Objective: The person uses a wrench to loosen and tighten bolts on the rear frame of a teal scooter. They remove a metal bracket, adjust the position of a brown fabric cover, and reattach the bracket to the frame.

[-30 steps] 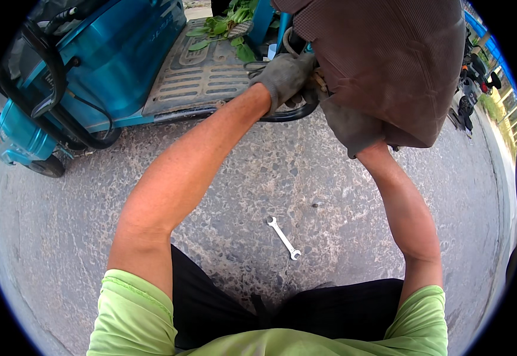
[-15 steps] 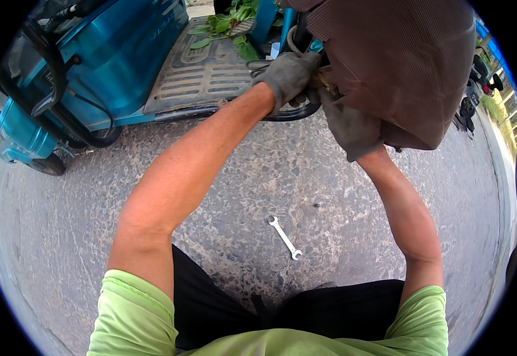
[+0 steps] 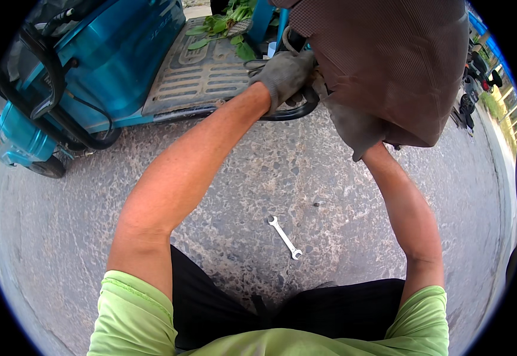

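My left hand (image 3: 285, 74), in a grey work glove, reaches to the front of a teal vehicle, next to a looped cable (image 3: 289, 40) and a black tube bar (image 3: 303, 111). Its fingers are curled around something small that I cannot make out. Right beside it, my right hand (image 3: 358, 126), gloved the same way, reaches in at the lower left edge of a brown textured cover (image 3: 395, 65). The cover hides most of its fingers. On the ground below both hands lies a silver double open-ended wrench (image 3: 285, 238).
To the left stands the teal vehicle body (image 3: 113, 59) with black tube guards (image 3: 48, 71) and a small wheel (image 3: 48, 167). Green leaves (image 3: 220, 25) lie on its ribbed footboard (image 3: 199, 80). Dark objects (image 3: 467, 107) stand at the far right on rough pavement.
Both hands have shifted slightly to the left. The brown cover has moved a little left and up, and the fingers of my right hand are now more hidden by it.
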Available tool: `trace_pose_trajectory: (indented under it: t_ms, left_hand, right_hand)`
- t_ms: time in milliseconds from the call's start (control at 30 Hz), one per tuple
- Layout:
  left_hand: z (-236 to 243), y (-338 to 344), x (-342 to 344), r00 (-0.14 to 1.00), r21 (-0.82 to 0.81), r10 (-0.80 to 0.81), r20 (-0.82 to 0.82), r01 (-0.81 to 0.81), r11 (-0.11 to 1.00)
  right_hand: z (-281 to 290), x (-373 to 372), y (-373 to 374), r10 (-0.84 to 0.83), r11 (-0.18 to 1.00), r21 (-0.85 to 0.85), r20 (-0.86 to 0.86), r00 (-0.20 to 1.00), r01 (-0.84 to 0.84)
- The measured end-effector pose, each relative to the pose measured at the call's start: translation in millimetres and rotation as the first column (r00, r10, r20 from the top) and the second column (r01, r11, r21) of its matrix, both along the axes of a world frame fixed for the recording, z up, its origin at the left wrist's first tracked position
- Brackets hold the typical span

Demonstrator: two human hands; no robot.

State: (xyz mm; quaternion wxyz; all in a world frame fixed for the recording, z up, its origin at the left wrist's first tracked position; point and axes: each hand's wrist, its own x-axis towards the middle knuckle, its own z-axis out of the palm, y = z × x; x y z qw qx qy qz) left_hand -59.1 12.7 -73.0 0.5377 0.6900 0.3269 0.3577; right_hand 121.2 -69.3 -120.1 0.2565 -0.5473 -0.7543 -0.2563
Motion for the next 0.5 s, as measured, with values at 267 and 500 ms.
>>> trace_pose_trajectory:
  t_ms: [267,500]
  left_hand:
    - [0,3,3,1.000,-0.107,0.011,-0.011,-0.012,0.994]
    - [-14,7,5,0.995,-0.099,0.071,0.074,-0.063,0.993]
  right_hand:
    - [10,-11,-9,-0.127,0.977,0.210,0.426,0.896,0.038]
    - [36,-18,-13,-0.206,0.792,-0.584,-0.529,0.823,-0.178]
